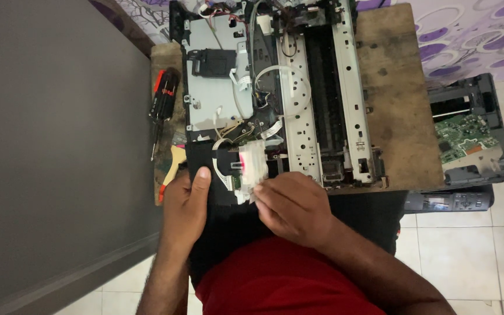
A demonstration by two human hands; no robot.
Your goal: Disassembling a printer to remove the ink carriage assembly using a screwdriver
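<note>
Where right hand (290, 204) covers: white part (252, 166).

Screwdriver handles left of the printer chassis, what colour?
Black with red accents; the screwdrivers lie on the wooden table. Head view, the only one.

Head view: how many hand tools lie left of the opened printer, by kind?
Red-and-black screwdrivers: 2
Red-handled pliers, beside the left hand: 1
Total: 3
</note>
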